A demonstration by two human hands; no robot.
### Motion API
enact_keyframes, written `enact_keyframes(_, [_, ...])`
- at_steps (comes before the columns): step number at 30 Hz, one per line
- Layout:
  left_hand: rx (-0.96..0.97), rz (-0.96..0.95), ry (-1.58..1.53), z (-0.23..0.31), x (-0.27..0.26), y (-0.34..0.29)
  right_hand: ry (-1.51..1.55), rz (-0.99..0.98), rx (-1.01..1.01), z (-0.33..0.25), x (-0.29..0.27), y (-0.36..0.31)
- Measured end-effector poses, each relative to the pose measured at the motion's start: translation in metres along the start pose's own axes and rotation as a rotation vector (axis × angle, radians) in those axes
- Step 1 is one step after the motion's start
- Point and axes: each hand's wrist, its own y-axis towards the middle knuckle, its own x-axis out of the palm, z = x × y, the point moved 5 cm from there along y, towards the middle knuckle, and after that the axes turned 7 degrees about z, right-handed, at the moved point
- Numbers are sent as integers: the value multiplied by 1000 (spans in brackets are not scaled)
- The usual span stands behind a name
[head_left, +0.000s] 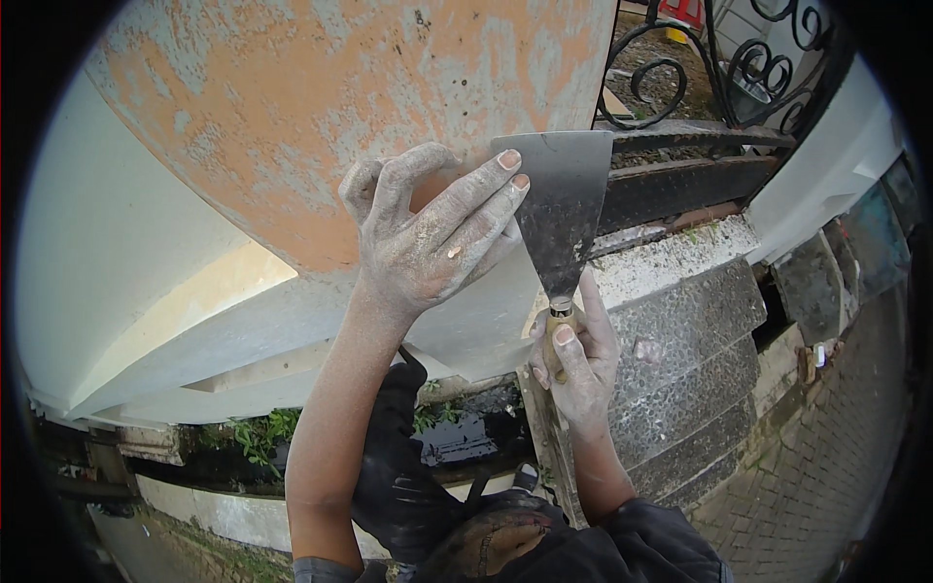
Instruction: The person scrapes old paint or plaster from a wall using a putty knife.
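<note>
A wide putty knife with a dark metal blade and a wooden handle is held upright, blade up, in front of a peeling orange wall. My right hand is closed around the handle, its thumb on the front and one finger stretched up behind the blade's base. My left hand, coated in pale dust, has two fingers stretched to the blade's left edge. Their tips overlap the blade; its other fingers are bent and apart. The wall shows grey patches where the orange paint is gone.
A black iron gate with scrollwork stands right of the wall. Below runs a ditch with dark water and green plants. Rough concrete slabs lie on the right, beside brick paving. A metal bucket stands behind the gate.
</note>
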Motion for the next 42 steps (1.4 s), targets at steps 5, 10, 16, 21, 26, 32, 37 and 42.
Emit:
enact_keyframes(5, [46, -21, -21, 2, 4, -5, 9, 31, 17, 8, -3, -1])
enact_keyframes(10, [50, -47, -37, 5, 4, -5, 11, 25, -8, 7, -6, -5])
enact_keyframes(16, [25, -38, -41, 1, 0, 0, 24, 19, 17, 8, -6, -4])
enact_keyframes(21, [35, -24, -40, 1, 4, -3, -42, 1, -18, 9, -7, -4])
enact_keyframes(26, [1, -8, -25, 1, 1, -2, -25, 33, 2, 6, -7, -7])
enact_keyframes(32, [11, -9, -31, -2, -2, 2, -32, 31, 10, 1, -2, -5])
enact_keyframes(37, [35, -49, -47, 1, 3, -5, -31, 21, 2, 5, -3, -6])
enact_keyframes(42, [18, 8, -15, -1, -2, 4, 21, 15, -8, 2, 1, -5])
